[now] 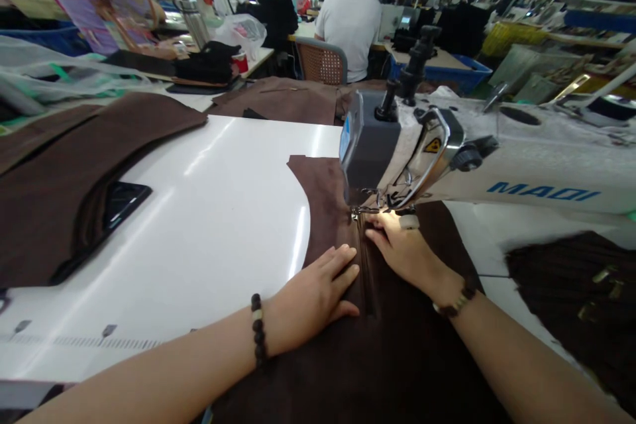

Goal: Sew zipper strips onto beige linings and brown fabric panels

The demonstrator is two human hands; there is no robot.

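Left hand (318,288) and right hand (402,245) lie flat, palms down.

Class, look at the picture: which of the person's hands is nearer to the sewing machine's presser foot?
Right. The right hand lies on the brown fabric just beside the presser foot; the left hand rests flat farther back.

Bare tabletop (213,212) left, machine head (370,146) ahead
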